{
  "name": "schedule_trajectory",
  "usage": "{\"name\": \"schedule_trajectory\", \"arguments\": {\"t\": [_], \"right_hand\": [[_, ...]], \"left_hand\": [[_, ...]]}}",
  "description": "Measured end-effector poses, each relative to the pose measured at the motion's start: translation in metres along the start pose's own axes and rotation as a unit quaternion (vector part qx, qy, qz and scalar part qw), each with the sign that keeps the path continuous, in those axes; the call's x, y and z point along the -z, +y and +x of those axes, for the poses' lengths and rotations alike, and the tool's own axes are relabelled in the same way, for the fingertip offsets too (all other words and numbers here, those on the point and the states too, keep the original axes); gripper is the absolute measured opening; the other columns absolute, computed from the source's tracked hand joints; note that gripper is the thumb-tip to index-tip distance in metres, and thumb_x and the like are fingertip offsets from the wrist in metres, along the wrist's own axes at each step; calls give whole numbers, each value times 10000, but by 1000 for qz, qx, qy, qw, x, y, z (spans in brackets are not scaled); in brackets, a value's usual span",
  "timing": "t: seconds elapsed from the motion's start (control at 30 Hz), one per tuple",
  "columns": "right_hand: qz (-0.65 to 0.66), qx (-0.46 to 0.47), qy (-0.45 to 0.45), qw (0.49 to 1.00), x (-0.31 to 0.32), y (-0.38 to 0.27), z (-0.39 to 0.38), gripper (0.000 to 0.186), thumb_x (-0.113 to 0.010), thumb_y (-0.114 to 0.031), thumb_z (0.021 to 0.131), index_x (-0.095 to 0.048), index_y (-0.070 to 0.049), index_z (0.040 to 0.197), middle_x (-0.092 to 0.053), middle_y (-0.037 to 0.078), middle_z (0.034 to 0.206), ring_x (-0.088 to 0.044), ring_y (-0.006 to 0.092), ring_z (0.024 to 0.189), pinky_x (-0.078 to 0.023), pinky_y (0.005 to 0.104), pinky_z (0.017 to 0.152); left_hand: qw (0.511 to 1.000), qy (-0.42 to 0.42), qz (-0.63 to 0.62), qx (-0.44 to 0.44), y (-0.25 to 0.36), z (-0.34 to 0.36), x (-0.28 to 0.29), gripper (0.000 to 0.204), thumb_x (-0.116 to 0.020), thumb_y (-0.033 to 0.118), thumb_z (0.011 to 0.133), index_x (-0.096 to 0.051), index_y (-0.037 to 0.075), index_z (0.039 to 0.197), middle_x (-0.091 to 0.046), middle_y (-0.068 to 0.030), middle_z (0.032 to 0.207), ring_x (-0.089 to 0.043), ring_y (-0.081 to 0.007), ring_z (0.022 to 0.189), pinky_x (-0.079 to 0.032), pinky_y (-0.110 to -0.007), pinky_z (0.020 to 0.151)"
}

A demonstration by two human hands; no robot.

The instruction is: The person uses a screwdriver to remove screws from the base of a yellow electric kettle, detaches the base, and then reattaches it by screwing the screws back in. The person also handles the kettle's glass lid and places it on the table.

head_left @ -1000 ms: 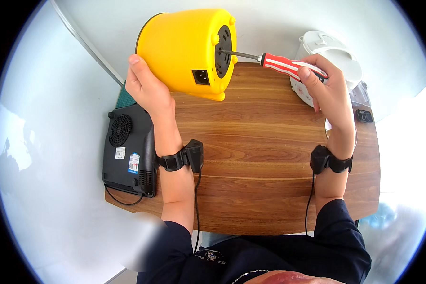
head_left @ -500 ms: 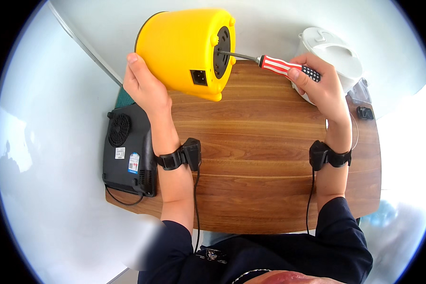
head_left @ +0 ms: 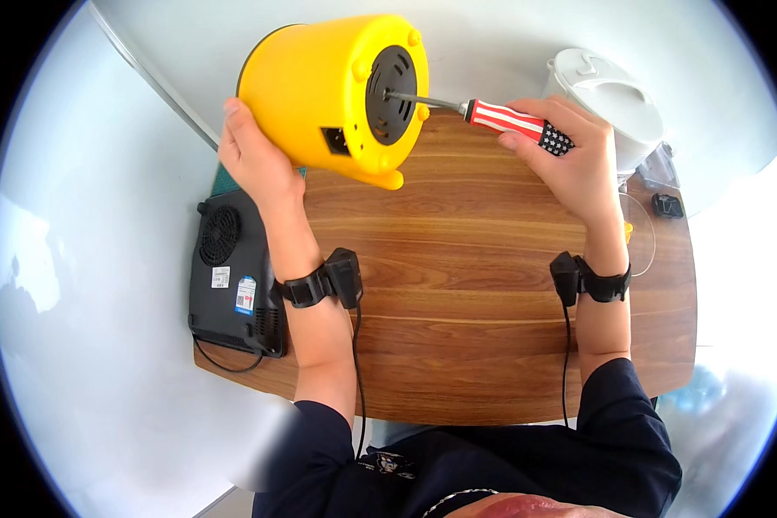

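A round yellow appliance (head_left: 319,86) lies on its side at the far edge of the wooden table (head_left: 457,293), its black vented base facing right. My left hand (head_left: 255,160) grips its left side and holds it tilted. My right hand (head_left: 574,160) holds a screwdriver (head_left: 509,121) with a red-and-white striped handle. The metal shaft points left and its tip sits in the black base plate.
A black appliance (head_left: 233,276) lies upside down at the table's left edge, with a cord trailing off it. A white lidded cooker (head_left: 609,95) stands at the far right, with a clear lid (head_left: 639,233) and a small black object (head_left: 667,205) near it.
The screwdriver handle and my right hand have shifted a little to the left and turned. The yellow appliance stays in the same place.
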State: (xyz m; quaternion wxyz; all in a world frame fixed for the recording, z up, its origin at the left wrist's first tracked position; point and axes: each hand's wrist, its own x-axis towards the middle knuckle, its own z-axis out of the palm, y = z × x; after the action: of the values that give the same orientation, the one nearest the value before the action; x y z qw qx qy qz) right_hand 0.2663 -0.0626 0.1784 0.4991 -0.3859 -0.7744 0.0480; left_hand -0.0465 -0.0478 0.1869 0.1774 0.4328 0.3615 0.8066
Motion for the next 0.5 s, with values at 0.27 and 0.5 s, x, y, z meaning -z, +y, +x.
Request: {"name": "schedule_trajectory", "arguments": {"t": [0.27, 0.5], "right_hand": [[135, -216, -85, 963, -5, -5, 0, 416, -813, -379, 885, -761, -16, 1081, -681, -9, 762, -545, 36, 667, -441, 216, 601], [108, -200, -105, 968, 1, 4, 5, 449, -811, -415, 877, -764, -24, 1094, -691, 5, 783, -570, 65, 702, -467, 237, 645]], "left_hand": [[999, -16, 27, -36, -2, 3, 12, 444, -459, 375, 1106, -581, 43, 837, -559, 27, 758, -476, -52, 688, -388, -240, 608], [997, -17, 31, -71, -13, 6, 7, 442, -470, 363, 1105, -492, 78, 768, -470, 58, 721, -384, -42, 658, -340, -244, 589]]}}
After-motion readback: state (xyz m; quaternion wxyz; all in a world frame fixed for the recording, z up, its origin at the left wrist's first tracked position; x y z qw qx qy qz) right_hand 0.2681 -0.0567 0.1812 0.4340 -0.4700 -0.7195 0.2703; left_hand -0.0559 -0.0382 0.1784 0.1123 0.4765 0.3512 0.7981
